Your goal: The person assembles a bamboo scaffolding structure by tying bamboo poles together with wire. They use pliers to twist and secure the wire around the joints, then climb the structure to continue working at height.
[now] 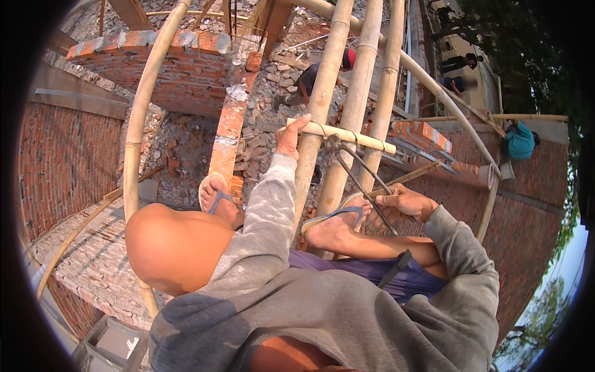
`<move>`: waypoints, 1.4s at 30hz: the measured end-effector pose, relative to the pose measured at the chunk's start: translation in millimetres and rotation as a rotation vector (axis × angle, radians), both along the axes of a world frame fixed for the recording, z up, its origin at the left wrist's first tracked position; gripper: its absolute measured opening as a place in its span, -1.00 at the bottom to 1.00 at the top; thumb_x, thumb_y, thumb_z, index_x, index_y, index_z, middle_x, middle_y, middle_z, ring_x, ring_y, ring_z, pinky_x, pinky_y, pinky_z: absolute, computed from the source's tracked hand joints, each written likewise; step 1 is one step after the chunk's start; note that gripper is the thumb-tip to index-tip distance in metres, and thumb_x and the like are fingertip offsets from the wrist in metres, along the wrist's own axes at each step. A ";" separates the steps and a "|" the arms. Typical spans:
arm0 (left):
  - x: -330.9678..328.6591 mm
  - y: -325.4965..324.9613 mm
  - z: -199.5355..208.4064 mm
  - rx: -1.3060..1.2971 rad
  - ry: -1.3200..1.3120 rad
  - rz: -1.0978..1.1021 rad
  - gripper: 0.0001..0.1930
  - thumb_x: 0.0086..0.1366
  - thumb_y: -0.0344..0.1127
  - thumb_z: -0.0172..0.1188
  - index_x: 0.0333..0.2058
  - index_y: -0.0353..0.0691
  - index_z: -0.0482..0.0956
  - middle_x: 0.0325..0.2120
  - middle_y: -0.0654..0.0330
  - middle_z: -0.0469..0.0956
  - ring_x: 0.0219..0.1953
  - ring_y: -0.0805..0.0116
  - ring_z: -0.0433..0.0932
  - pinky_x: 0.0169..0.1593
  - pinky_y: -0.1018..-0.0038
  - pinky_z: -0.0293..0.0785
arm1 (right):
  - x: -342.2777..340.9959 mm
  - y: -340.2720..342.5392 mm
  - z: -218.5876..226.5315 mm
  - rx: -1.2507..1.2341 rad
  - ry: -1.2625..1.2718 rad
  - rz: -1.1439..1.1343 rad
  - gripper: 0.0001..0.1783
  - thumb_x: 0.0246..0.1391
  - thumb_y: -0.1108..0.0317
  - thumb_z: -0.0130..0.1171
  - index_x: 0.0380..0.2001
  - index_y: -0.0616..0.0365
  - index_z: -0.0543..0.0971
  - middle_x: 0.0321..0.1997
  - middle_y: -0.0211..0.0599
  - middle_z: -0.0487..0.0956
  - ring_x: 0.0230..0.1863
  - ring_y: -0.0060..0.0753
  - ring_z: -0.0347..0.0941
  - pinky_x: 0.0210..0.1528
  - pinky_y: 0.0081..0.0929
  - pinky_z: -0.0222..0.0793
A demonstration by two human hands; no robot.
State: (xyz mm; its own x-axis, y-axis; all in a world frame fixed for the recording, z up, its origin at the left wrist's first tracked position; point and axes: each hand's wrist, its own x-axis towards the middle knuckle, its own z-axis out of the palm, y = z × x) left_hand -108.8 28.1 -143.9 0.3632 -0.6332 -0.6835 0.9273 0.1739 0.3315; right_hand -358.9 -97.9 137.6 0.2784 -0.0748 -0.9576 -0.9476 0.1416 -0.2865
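Note:
A split bamboo strip [375, 143] lies across three bamboo poles [353, 105], with dark wire wound around it. My left hand [289, 137] grips the strip's left end, the thumb along its top. Long-handled pincers [334, 144] have their head against the strip near its middle, at the wire. My right hand [404, 203] is closed on the pincers' handles, which slant down to the right. Whether the jaws hold the wire is too small to tell. One sandaled foot [339, 223] is on the poles; the other [217, 197] rests on a narrow brick wall top [227, 144].
A curved bamboo pole [134, 142] rises at my left. Far below lie brick rubble [263, 111] and an arched brick wall [180, 80]. A person in a red cap [348, 59] bends down there. Another in teal [519, 141] is by the right wall beside a bucket [507, 170].

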 end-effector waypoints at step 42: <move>231.3 10.8 128.8 1.213 -1.429 0.029 -0.43 0.15 -0.01 0.58 0.00 -0.31 0.77 0.03 -0.14 0.77 0.07 -0.10 0.76 0.10 0.06 0.68 | 74.5 -171.0 -158.2 -1.482 -0.606 0.790 -0.41 0.02 0.07 0.60 0.04 0.09 0.63 0.08 -0.15 0.58 0.18 0.07 0.44 0.15 -0.01 0.35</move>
